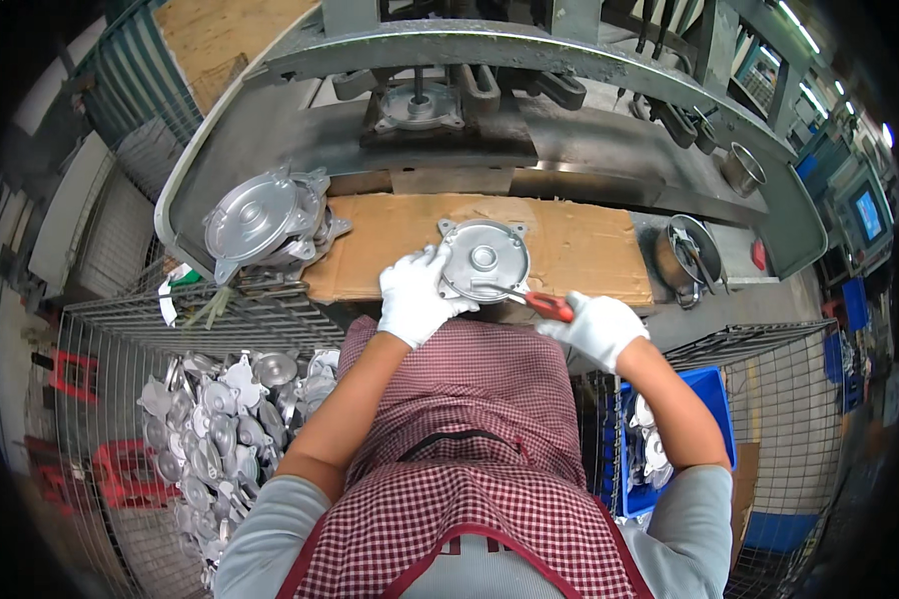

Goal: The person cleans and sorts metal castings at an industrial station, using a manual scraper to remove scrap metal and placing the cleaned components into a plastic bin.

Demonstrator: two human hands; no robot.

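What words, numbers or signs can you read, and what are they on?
None can be read clearly.
Screen at right: too small and blurred.
Grey shirt: dark red marks, partly hidden by the checked apron.
Round metal part: any marks are too small to read.

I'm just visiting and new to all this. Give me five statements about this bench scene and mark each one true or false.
1. The left hand touches a round metal part. True.
2. The right hand is empty. False: it holds a red-handled tool.
3. The round metal part lies on brown cardboard. True.
4. Both hands are bare. False: both wear white gloves.
5. A blue bin with metal pieces in it is at the person's right. True.
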